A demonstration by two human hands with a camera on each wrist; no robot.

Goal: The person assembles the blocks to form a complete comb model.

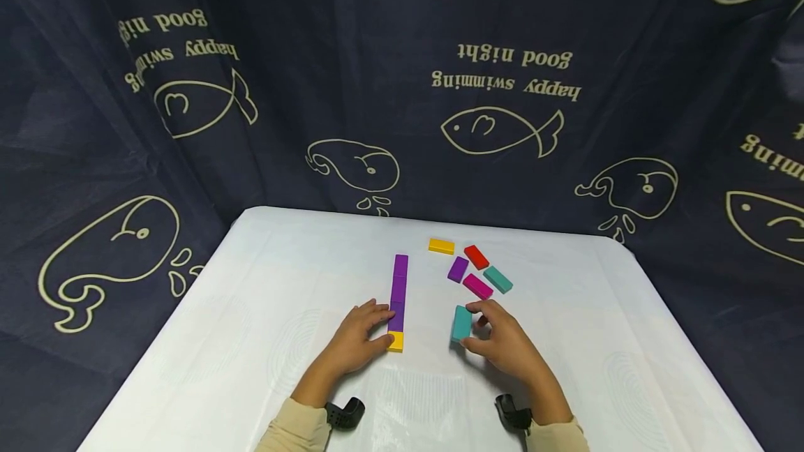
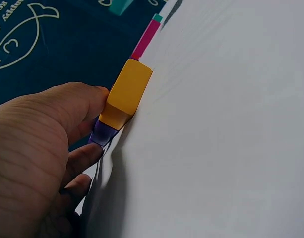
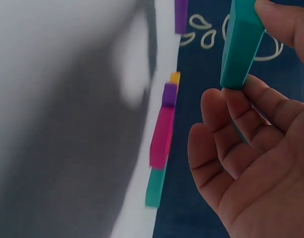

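Observation:
Three purple blocks [image 1: 398,289] lie end to end in a straight row on the white table, with a yellow block [image 1: 395,344] at the near end. My left hand [image 1: 355,340] rests against that end: the thumb touches the yellow block [image 2: 126,91], and a finger touches the nearest purple block [image 2: 103,134]. To the right of the row, my right hand [image 1: 505,342] pinches a teal block [image 1: 461,324] by its two ends between thumb and fingers. This teal block [image 3: 241,47] appears raised off the table, the other fingers loosely curled below it.
Loose blocks lie beyond my right hand: yellow [image 1: 442,246], red [image 1: 477,257], purple [image 1: 458,269], magenta [image 1: 478,286] and teal [image 1: 498,280]. Behind the white table [image 1: 301,243] hangs a dark curtain [image 1: 389,75] with fish and whale drawings.

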